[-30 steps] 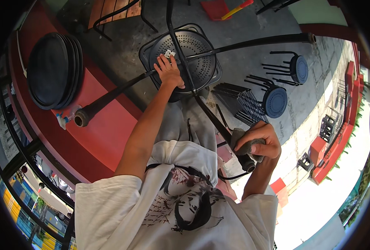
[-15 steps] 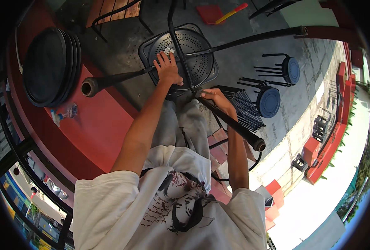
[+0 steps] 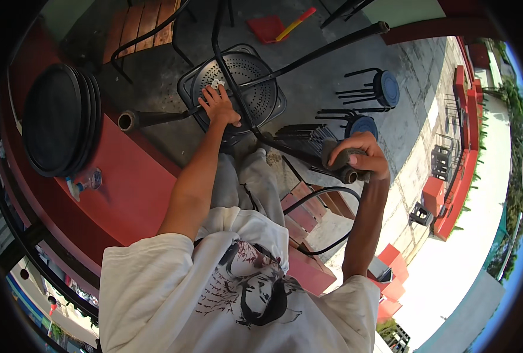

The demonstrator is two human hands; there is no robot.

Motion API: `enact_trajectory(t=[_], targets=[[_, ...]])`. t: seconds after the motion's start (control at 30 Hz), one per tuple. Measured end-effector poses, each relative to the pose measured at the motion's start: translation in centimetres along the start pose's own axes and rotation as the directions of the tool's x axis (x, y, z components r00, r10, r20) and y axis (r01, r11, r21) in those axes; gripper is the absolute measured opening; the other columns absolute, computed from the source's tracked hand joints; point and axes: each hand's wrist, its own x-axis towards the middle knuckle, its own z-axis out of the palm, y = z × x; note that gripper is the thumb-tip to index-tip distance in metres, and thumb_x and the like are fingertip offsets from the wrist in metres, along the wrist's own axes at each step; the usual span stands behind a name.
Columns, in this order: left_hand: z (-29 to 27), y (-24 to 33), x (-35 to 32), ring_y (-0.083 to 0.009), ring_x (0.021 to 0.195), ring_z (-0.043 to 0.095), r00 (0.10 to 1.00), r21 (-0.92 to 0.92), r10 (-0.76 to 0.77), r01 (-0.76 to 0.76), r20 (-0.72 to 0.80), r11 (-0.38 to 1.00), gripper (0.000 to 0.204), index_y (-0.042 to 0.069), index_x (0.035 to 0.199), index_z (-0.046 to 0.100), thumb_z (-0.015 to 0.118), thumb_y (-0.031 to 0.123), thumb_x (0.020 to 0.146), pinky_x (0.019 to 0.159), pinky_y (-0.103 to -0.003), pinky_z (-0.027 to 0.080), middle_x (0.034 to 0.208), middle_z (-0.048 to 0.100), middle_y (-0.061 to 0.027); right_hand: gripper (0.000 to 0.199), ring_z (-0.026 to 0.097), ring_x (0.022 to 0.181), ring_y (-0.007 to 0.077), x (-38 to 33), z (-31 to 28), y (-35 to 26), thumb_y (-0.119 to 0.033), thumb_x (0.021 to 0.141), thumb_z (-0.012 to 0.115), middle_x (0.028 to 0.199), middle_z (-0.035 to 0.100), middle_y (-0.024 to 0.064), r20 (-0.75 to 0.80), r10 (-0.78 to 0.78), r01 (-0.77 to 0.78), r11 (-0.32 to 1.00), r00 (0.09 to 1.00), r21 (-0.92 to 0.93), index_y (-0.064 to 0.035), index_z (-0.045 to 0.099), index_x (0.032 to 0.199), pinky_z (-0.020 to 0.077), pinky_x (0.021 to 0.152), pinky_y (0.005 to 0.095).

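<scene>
An upturned black metal chair lies in front of me, its perforated seat (image 3: 251,82) facing up at me and its tube legs pointing outward. My left hand (image 3: 219,105) presses flat on the seat. My right hand (image 3: 360,157) wraps a dark grey cloth (image 3: 339,157) around the end of one chair leg (image 3: 296,152) near its open tip. Another leg (image 3: 155,117) sticks out to the left, and a long one (image 3: 326,48) reaches toward the upper right.
A stack of round black table tops (image 3: 58,117) leans on a red ledge (image 3: 126,182) at the left, with a small spray bottle (image 3: 83,183) below it. Black stools (image 3: 379,88) stand at the right, a wooden-slat chair (image 3: 140,29) at the top.
My right hand, with the cloth, slid up the chair leg half a second ago and has now come back down to its tip. My left hand stays on the seat.
</scene>
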Motion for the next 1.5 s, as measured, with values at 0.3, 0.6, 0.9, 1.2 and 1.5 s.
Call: enact_trajectory(t=[0.3,0.6,0.9,1.2,1.5], targets=[[-0.4,0.2,-0.7,-0.0491,0.151,-0.005,0.999,0.011,0.018,-0.018,-0.047,1.000,0.145,0.005,0.159,-0.003,0.093,0.042,0.057,0.118,-0.064,0.005,0.162,-0.001,-0.0309,0.043,0.067,0.069,0.0190,-0.3,-0.2,1.1,-0.033,0.078,0.067,0.079,0.071,0.0159,-0.089,-0.116,0.126,0.986,0.989,0.112,0.0096,0.070,0.084,0.0490,0.066,0.0265],[-0.1,-0.4,-0.7,-0.0495,0.151,-0.004,0.997,-0.011,0.043,-0.044,-0.071,0.999,0.145,0.005,0.159,-0.002,0.093,0.042,0.056,0.118,-0.064,0.005,0.162,-0.001,-0.0314,0.042,0.067,0.061,0.0204,0.4,0.5,-0.6,-0.031,0.075,0.067,0.073,0.070,0.0169,-0.152,-0.026,0.019,0.999,0.988,-0.043,0.0108,0.071,0.083,0.0472,0.057,0.0277],[0.4,-1.0,-0.5,-0.0499,0.151,-0.002,0.995,-0.028,0.028,-0.031,-0.099,0.999,0.143,0.006,0.160,0.001,0.093,0.040,0.055,0.118,-0.064,0.005,0.162,0.002,-0.0311,0.032,0.056,0.059,0.0121,-0.1,0.3,2.9,-0.028,0.085,0.065,0.075,0.065,0.0066,-0.411,-0.240,0.330,0.930,0.879,0.164,0.0035,0.069,0.087,0.0405,0.056,0.0254],[0.0,-1.0,-0.7,-0.0501,0.151,-0.002,0.996,-0.006,0.039,-0.040,-0.081,0.999,0.142,0.005,0.159,0.002,0.092,0.039,0.056,0.118,-0.064,0.006,0.161,0.003,-0.0319,0.030,0.066,0.084,0.0396,4.8,14.5,25.9,-0.021,0.093,0.061,0.092,0.068,0.0229,-0.718,0.028,-0.282,0.930,0.695,-0.236,-0.0018,0.065,0.116,0.0512,0.079,0.0421],[-0.4,0.0,-1.0,-0.0499,0.151,-0.004,0.996,-0.005,0.055,-0.055,-0.066,0.998,0.146,0.003,0.159,-0.003,0.092,0.042,0.055,0.118,-0.063,0.005,0.162,-0.002,-0.0324,0.062,0.063,0.097,0.0361,13.0,18.1,25.5,-0.013,0.092,0.060,0.107,0.057,0.0169,-0.575,-0.245,-0.390,0.528,0.781,-0.755,-0.0128,0.039,0.151,0.0533,0.080,0.0473]])
